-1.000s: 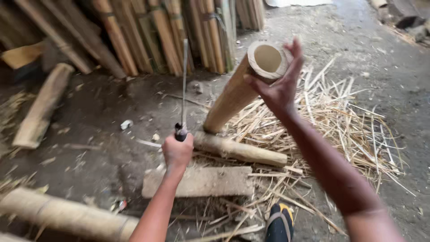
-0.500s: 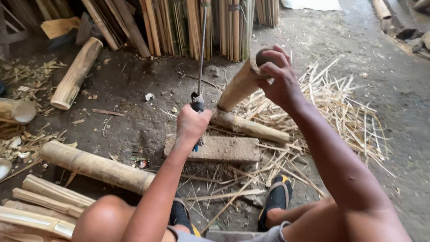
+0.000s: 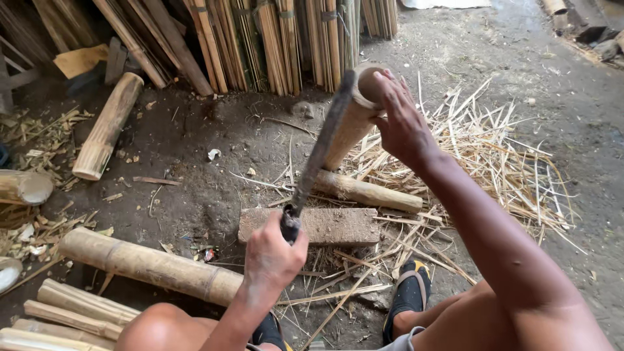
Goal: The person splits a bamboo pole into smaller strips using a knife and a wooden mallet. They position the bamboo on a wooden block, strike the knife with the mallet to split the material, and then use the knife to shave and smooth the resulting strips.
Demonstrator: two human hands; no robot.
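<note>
My left hand grips the handle of a long dark machete, whose blade points up and away, its tip at the rim of a bamboo tube. My right hand holds the top of that hollow bamboo tube, which leans with its lower end on the ground behind a rectangular stone block. A shorter bamboo piece lies across the ground just behind the block. My knees and black-and-yellow shoes show at the bottom.
Split bamboo strips lean in bundles at the back. Whole bamboo logs lie at the left, with another log further back. Straw-like shavings cover the ground at the right. Dirt floor all around.
The view has dropped lower and closer. The machete has tilted from upright toward the right, so its blade now reaches the tube's top. My right hand has stayed on the tube's rim.
</note>
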